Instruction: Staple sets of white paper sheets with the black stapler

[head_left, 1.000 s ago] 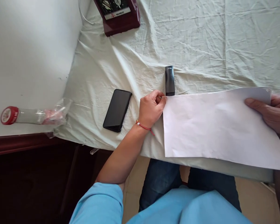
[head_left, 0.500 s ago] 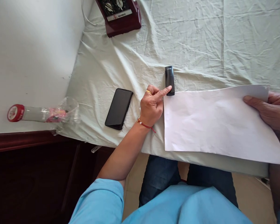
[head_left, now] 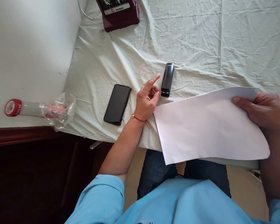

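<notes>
Head view: you sit at a cloth-covered table (head_left: 191, 40), its pale green cover wrinkled. White paper (head_left: 212, 127) spreads across its near edge, the lower left corner reaching past that edge and the right end bowed. Your right forearm (head_left: 275, 161) comes up from the lower right, and your left forearm (head_left: 121, 149) slants up and rightward over the table edge.

Your right hand (head_left: 261, 107) is closed on the paper near its upper right corner, thumb flat on top and fingers behind. Your left hand (head_left: 148, 96) is partly open, with nothing visible in its grasp: the index finger points up and to the right, the other fingers curl, and the thumb reaches toward the index side. It sits by the paper's upper left corner; you cannot tell from here whether it touches it.

Toward the far left of the table stands a maroon device (head_left: 121, 18), cut off by the frame. A red-capped bottle (head_left: 32, 109) with clear wrap is at the left edge. Your black phone (head_left: 117, 104) lies left of the left hand. The black stapler (head_left: 168, 79) rests on the cloth just beside your left fingertips, apart from them. A red bracelet (head_left: 139, 118) circles your left wrist.
</notes>
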A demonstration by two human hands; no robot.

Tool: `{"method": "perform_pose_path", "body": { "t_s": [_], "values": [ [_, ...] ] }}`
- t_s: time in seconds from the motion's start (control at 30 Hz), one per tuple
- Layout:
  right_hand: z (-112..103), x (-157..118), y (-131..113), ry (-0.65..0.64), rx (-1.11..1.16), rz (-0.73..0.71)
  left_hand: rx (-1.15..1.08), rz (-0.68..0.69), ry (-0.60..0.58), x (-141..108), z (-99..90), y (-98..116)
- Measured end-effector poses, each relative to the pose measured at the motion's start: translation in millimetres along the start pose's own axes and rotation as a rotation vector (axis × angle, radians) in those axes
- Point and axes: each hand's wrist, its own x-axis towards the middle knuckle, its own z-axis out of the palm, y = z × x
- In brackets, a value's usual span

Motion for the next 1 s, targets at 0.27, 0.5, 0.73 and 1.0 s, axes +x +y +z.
{"method": "perform_pose_path", "body": {
  "t_s": [0.27, 0.5, 0.73, 1.0],
  "values": [
    [11, 1, 6, 0.008, 0.109, -0.07, 0.026, -0.115, -0.051, 5, -10.7, -1],
    [10, 1, 7, 0.048, 0.095, -0.091, 0.077, -0.098, -0.271, 6, -20.6, 23],
    [9, 5, 11, 0.043, 0.079, -0.118, 0.166, -0.053, -0.319, 4, -18.5, 16],
    [11, 8, 11, 0.005, 0.035, -0.217, 0.051, 0.262, 0.233, -9, -19.0, 54]
  ]
}}
